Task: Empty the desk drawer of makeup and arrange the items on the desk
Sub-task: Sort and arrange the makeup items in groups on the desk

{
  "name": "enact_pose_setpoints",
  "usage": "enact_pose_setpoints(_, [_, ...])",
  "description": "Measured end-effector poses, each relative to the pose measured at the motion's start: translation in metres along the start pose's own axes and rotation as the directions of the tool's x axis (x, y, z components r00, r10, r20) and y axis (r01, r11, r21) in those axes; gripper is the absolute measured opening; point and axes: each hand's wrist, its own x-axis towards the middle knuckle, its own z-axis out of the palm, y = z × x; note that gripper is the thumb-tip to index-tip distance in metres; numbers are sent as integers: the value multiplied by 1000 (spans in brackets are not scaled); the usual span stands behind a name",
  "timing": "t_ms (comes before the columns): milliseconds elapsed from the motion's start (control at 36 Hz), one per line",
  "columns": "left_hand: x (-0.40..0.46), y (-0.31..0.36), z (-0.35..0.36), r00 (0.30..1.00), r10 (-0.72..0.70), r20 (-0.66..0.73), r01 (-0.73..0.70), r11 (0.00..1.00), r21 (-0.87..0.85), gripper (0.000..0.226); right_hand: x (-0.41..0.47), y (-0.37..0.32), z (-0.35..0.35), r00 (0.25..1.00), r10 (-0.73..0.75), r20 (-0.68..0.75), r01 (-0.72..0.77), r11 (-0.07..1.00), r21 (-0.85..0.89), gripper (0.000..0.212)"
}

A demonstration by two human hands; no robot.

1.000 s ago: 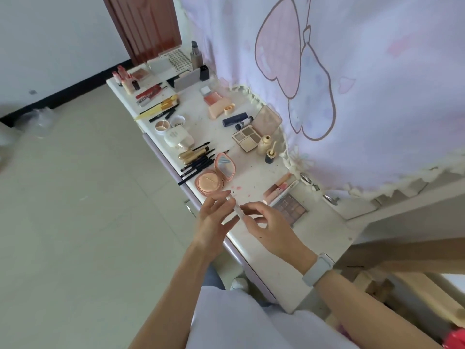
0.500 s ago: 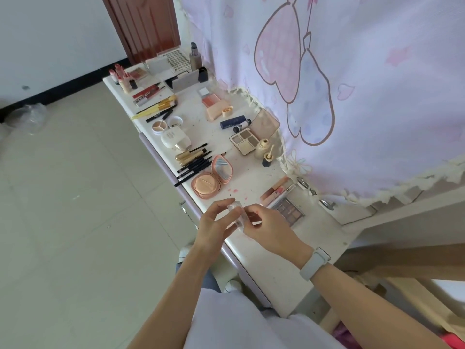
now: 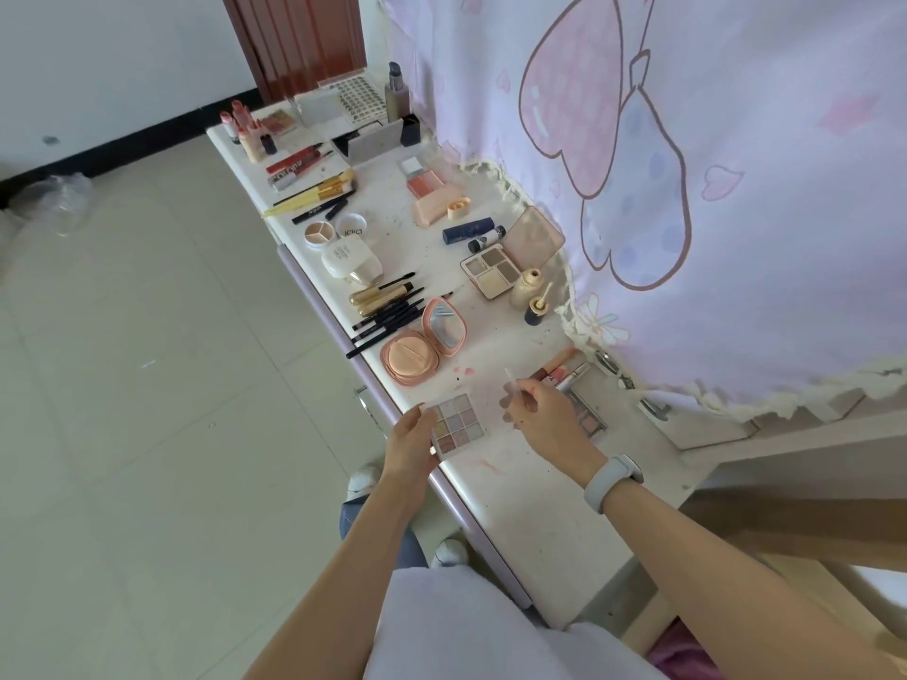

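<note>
At the near front edge of the white desk (image 3: 520, 503), the left hand (image 3: 412, 441) clasps a square nine-pan pastel eyeshadow palette (image 3: 456, 424) by its left side. Just beside it, the right hand (image 3: 540, 414) pinches a thin clear plastic lid (image 3: 513, 382) between closed fingertips, above the desktop.

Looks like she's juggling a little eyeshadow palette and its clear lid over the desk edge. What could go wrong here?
The open palette sits at the desk's front edge, steadied only by the left hand; a nudge could tip it to the floor. The clear lid is pinched loosely in the right hand and might slip. Loose powder could also smear the already stained desktop.
</note>
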Motion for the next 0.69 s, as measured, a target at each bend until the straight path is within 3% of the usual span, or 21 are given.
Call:
enact_pose_setpoints(83, [10, -4, -2, 996, 48, -78, -36, 987, 158, 23, 9, -4, 1, 1000, -18, 24, 18, 1000, -7, 23])
enact_pose_setpoints(139, [13, -2, -1, 990, 93, -103, -66, 968, 241, 7, 14, -7, 2, 999, -31, 41, 32, 999, -25, 26])
enact_pose_setpoints(167, [16, -2, -2, 988, 107, -109, -74, 959, 275, 10, 16, -9, 2, 998, -38, 43, 39, 999, -32, 28])
enact_pose_setpoints(250, [16, 1, 0, 991, 85, -99, -57, 964, 259, 4, 24, -12, 2, 997, -62, 40, 63, 997, -46, 28])
enact_pose_setpoints(333, [17, 2, -2, 992, 53, -118, -24, 970, 242, 48, 31, -14, 2, 996, -57, 62, 58, 998, -14, 25])
enact_pose_setpoints(472, [19, -2, -7, 981, 128, -144, -72, 937, 342, 48, 36, -7, -7, 997, -70, 33, 72, 996, -56, 34])
enact_pose_setpoints(556, [19, -7, -9, 968, 215, -133, -129, 872, 473, 43, 41, 9, -19, 990, -119, -73, 104, 977, -187, 30])
enact_pose_setpoints(611, [16, -10, -9, 953, 289, -91, -176, 774, 608, 44, 44, 22, -24, 983, -171, -73, 135, 927, -349, 31])
enact_pose_setpoints(694, [11, -16, -9, 936, 351, -21, -222, 638, 737, 48, 49, 39, -28, 959, -281, 46, 246, 737, -629, 33])
